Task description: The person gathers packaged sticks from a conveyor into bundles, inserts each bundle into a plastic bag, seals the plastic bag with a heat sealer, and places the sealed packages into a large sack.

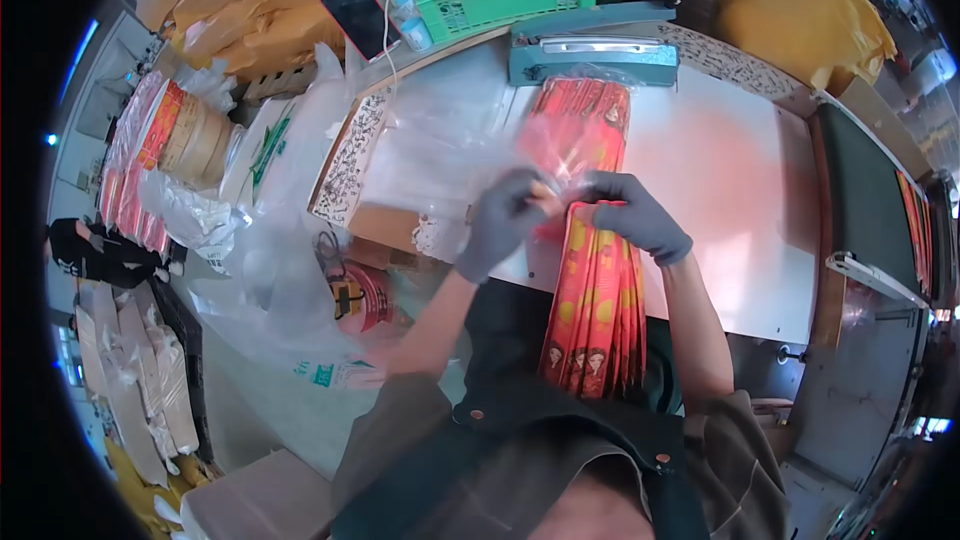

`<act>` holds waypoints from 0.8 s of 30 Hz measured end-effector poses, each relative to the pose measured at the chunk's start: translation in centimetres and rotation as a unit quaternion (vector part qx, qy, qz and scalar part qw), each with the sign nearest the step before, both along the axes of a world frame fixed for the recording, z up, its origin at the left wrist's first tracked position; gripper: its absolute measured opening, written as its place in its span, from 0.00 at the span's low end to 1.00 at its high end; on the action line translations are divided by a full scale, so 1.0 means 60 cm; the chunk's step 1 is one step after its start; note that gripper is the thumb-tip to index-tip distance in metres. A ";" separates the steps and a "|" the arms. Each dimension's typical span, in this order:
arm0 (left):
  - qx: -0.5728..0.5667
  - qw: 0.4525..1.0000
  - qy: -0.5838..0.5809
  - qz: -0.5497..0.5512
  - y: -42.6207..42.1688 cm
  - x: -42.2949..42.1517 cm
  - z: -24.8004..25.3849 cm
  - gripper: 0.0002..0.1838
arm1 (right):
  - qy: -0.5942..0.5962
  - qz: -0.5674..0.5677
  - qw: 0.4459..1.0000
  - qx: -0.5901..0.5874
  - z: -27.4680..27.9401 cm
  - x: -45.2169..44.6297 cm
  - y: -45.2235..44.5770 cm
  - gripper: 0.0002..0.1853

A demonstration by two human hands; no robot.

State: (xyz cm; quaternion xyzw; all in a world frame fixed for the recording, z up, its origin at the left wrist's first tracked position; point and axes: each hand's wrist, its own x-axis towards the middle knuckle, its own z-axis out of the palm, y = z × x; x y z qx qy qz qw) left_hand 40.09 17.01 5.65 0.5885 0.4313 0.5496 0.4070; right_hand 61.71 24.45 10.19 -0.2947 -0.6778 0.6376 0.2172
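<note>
I have the near red bundle [592, 310] at the centre of the frame, sloping from over my lap up onto the tabletop [740, 270]. My gloved right hand [632, 215] is closed on its upper end, thumb across the near side. My left hand [505, 215] is drawn narrow, fingertips together on clear plastic [572, 155] just beyond that end; it is blurred there, so whether I am pinching one layer or several I can't fairly say.

I judge the step in hand to be working the plastic at the bundle's end. The next move calls for a steady right hand, so the long pieces stay even, while the left keeps the thin film from slipping or creasing. A second red bundle [600, 95] lies farther up the tabletop, just below the teal device [595, 62] at upper centre.

As for writing, I can read no brand. My bundle carries yellow shapes and small printed figures toward its lower end, but no words I can make out. The patterned strip [347, 160] left of centre is crowded with black characters too small to read, and the teal print [322, 374] at lower left is likewise illegible.
</note>
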 end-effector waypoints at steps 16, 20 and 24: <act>0.265 0.941 0.210 -0.019 -0.003 0.159 0.039 0.13 | 0.181 -0.093 0.979 0.000 -0.042 0.119 -0.018 0.37; 0.241 0.936 0.254 0.005 -0.014 0.136 -0.045 0.22 | 0.273 -0.228 0.925 -0.134 -0.117 0.113 -0.074 0.51; 0.186 0.933 0.303 -0.054 -0.126 0.122 -0.069 0.25 | 0.072 -0.174 0.981 0.043 -0.121 0.160 -0.226 0.46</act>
